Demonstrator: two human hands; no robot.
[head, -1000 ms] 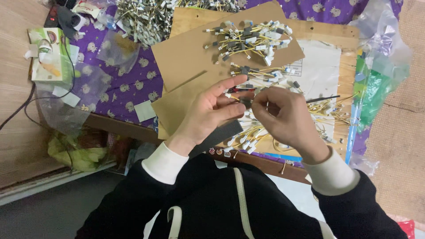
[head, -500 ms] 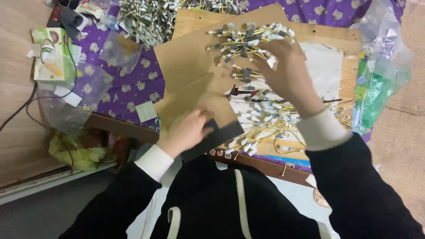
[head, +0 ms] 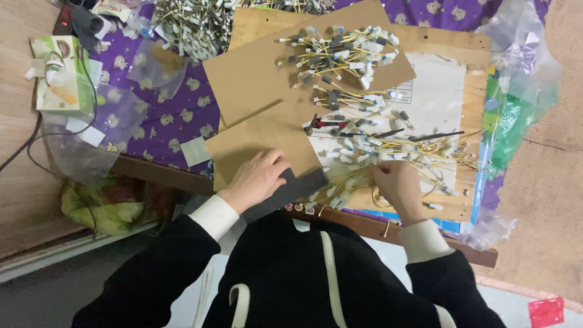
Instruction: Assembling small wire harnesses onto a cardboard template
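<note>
Far left: green-and-white carton (head: 59, 74) on the purple patterned cloth (head: 170, 115), black cable (head: 27, 136) running past it, clear plastic bags (head: 91, 143) alongside. Top left of centre: heap of wire leads (head: 194, 24).

Left hand (head: 258, 176) rests palm-down at the bench's near edge, fingers (head: 276, 163) loosely curled over a dark grey pad (head: 297, 185) and the lower cardboard sheet (head: 261, 136); cannot tell if it grips either.

Centre: larger cardboard sheet (head: 255, 73) carrying a finished bunch of yellow leads with white connectors (head: 340, 51). Below it, a red-handled tool (head: 325, 123) and a thin black rod (head: 437, 135).

Right hand (head: 398, 182) sits in the loose pile of yellow leads (head: 388, 155) on the wooden board (head: 473, 79), fingers (head: 379, 173) curled narrow into the pile, touching leads; which one it holds is hidden.

Far right: green and clear plastic bags (head: 516, 109).
</note>
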